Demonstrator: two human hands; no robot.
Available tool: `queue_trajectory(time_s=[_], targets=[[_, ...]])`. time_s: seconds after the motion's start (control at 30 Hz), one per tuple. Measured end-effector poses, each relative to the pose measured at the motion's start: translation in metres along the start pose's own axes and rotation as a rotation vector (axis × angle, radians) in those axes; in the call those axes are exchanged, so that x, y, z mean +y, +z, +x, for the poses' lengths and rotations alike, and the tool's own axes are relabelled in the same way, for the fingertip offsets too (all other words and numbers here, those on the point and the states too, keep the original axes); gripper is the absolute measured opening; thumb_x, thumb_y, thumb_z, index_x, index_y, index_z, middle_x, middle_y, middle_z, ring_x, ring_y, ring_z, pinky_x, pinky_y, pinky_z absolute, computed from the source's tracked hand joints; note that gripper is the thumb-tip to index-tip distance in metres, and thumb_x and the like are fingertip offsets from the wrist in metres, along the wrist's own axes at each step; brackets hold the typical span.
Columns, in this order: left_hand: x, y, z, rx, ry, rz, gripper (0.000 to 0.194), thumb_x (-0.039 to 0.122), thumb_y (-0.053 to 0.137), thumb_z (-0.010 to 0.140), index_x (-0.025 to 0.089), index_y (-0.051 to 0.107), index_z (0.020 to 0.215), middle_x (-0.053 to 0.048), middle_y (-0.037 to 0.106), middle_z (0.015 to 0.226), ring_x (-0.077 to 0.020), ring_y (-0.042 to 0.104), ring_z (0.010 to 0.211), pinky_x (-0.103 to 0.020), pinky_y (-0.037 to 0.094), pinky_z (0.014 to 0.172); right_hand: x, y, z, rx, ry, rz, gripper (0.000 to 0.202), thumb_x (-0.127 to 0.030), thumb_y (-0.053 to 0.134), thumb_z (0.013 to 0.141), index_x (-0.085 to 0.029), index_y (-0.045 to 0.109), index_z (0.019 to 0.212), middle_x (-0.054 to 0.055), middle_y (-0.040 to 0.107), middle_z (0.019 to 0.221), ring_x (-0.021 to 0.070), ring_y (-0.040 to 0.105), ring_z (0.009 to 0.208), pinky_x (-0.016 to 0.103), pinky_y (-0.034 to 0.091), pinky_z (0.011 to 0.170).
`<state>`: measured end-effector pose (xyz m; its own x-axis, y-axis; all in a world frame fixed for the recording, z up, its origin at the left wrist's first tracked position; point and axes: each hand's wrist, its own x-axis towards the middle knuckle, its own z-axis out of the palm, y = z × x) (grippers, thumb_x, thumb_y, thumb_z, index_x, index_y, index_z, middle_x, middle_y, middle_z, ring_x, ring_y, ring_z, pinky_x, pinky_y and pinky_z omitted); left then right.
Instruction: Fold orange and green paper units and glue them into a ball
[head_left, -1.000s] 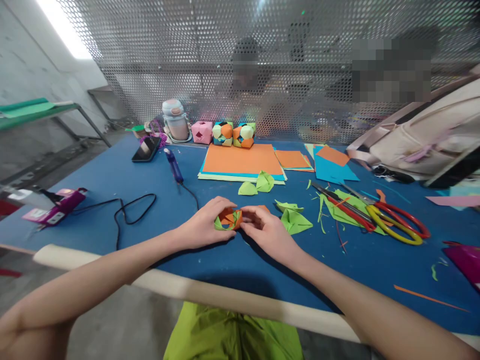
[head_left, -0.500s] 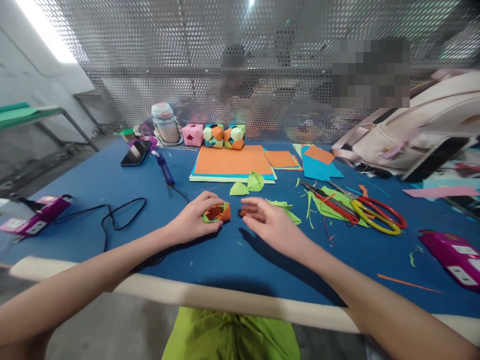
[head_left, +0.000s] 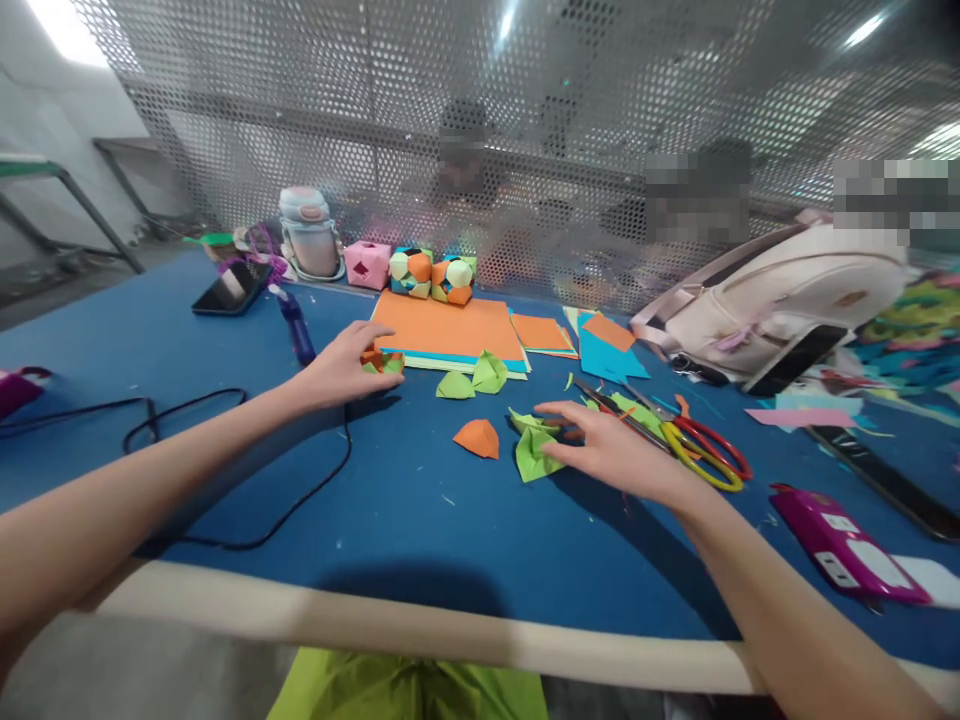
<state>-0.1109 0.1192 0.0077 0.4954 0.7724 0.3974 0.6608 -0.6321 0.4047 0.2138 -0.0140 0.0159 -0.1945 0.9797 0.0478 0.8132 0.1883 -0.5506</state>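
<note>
My left hand (head_left: 349, 362) is curled around an orange and green folded-paper piece (head_left: 384, 362), partly hidden by the fingers, close to the paper stack. My right hand (head_left: 607, 450) has its fingers apart over green folded-paper pieces (head_left: 534, 455); the thumb overlaps one, and I cannot tell whether it presses on it. Between the hands lies a loose orange folded-paper piece (head_left: 478, 439). Two more green folded pieces rest in front of the stack, a rounded one (head_left: 455, 385) and a pointed one (head_left: 490, 371).
Orange-topped sheets (head_left: 450, 325) lie behind, with paper cubes (head_left: 411, 272) and a bottle (head_left: 309, 235) along the mesh panel. Scissors (head_left: 705, 455) and green scraps are at right, near a purple power strip (head_left: 844, 545). A glue gun (head_left: 296, 325) trails a black cord.
My left hand has moved away from me with the orange and green piece. My right hand has let go of the orange piece and shifted right to the green pieces. The view has turned right.
</note>
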Motion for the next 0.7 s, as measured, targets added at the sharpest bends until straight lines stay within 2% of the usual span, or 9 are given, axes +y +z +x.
queue_trajectory(time_s=[0.1, 0.2, 0.27, 0.33, 0.37, 0.43, 0.57, 0.63, 0.7], targets=[[0.017, -0.008, -0.006, 0.100, 0.063, 0.012, 0.053, 0.046, 0.055, 0.075, 0.012, 0.052, 0.116, -0.016, 0.045, 0.129, -0.0278, 0.042, 0.122, -0.045, 0.033, 0.104, 0.008, 0.010, -0.001, 0.021, -0.003, 0.013, 0.047, -0.023, 0.057, 0.077, -0.022, 0.052, 0.124, 0.009, 0.056, 0.124, 0.0253, 0.057, 0.110, 0.040, 0.052, 0.085], [0.049, -0.011, -0.016, 0.132, 0.138, 0.028, 0.040, 0.039, 0.053, 0.079, 0.014, 0.055, 0.109, -0.015, 0.046, 0.128, -0.0269, 0.042, 0.122, -0.044, 0.034, 0.104, 0.013, 0.017, -0.001, 0.064, -0.025, 0.068, 0.048, -0.018, 0.056, 0.075, -0.023, 0.051, 0.123, 0.009, 0.051, 0.128, 0.0242, 0.056, 0.111, 0.036, 0.056, 0.078], [0.074, -0.006, -0.024, 0.077, 0.176, -0.010, 0.029, 0.032, 0.050, 0.081, 0.014, 0.058, 0.102, -0.013, 0.053, 0.119, -0.0236, 0.050, 0.113, -0.041, 0.039, 0.100, 0.012, 0.022, -0.001, 0.099, -0.025, 0.128, 0.046, -0.016, 0.055, 0.075, -0.022, 0.052, 0.120, 0.010, 0.051, 0.126, 0.0231, 0.057, 0.108, 0.034, 0.057, 0.073], [0.097, 0.004, -0.032, -0.058, 0.220, -0.093, 0.021, 0.026, 0.048, 0.083, 0.014, 0.061, 0.094, -0.010, 0.060, 0.103, -0.0201, 0.056, 0.101, -0.035, 0.044, 0.093, 0.007, 0.027, -0.002, 0.139, -0.026, 0.183, 0.042, -0.016, 0.055, 0.075, -0.021, 0.054, 0.116, 0.011, 0.050, 0.125, 0.0228, 0.058, 0.106, 0.033, 0.058, 0.071], [0.107, 0.010, -0.036, -0.128, 0.225, -0.134, 0.020, 0.024, 0.047, 0.084, 0.015, 0.062, 0.092, -0.009, 0.062, 0.098, -0.0193, 0.056, 0.099, -0.033, 0.045, 0.090, 0.004, 0.029, -0.003, 0.168, -0.034, 0.206, 0.040, -0.016, 0.056, 0.075, -0.021, 0.055, 0.114, 0.011, 0.050, 0.126, 0.0227, 0.059, 0.105, 0.033, 0.059, 0.070], [0.122, 0.022, -0.042, -0.197, 0.212, -0.196, 0.020, 0.023, 0.049, 0.083, 0.014, 0.061, 0.096, -0.009, 0.062, 0.095, -0.0191, 0.057, 0.095, -0.032, 0.046, 0.087, -0.006, 0.032, -0.007, 0.242, -0.071, 0.246, 0.036, -0.017, 0.057, 0.077, -0.022, 0.056, 0.112, 0.011, 0.048, 0.129, 0.0224, 0.060, 0.105, 0.033, 0.059, 0.071], [0.137, 0.034, -0.049, -0.247, 0.082, -0.313, 0.043, 0.035, 0.062, 0.075, 0.012, 0.055, 0.111, -0.009, 0.063, 0.096, -0.0184, 0.058, 0.085, -0.029, 0.047, 0.076, -0.028, 0.037, -0.022, 0.399, -0.237, 0.310, 0.035, -0.016, 0.057, 0.081, -0.025, 0.055, 0.116, 0.009, 0.043, 0.135, 0.0228, 0.056, 0.112, 0.033, 0.059, 0.077], [0.138, 0.035, -0.050, -0.292, 0.040, -0.380, 0.038, 0.032, 0.063, 0.075, 0.014, 0.056, 0.108, -0.005, 0.064, 0.088, -0.0156, 0.059, 0.076, -0.025, 0.046, 0.068, -0.035, 0.039, -0.029, 0.428, -0.350, 0.298, 0.041, -0.012, 0.055, 0.082, -0.027, 0.053, 0.120, 0.008, 0.042, 0.136, 0.0239, 0.051, 0.118, 0.034, 0.059, 0.079], [0.136, 0.035, -0.051, -0.318, 0.029, -0.435, 0.025, 0.020, 0.056, 0.078, 0.015, 0.059, 0.102, -0.002, 0.065, 0.082, -0.0126, 0.059, 0.070, -0.022, 0.044, 0.064, -0.039, 0.043, -0.033, 0.408, -0.450, 0.254, 0.048, -0.009, 0.055, 0.082, -0.029, 0.050, 0.125, 0.008, 0.043, 0.137, 0.0247, 0.049, 0.120, 0.036, 0.058, 0.082]])
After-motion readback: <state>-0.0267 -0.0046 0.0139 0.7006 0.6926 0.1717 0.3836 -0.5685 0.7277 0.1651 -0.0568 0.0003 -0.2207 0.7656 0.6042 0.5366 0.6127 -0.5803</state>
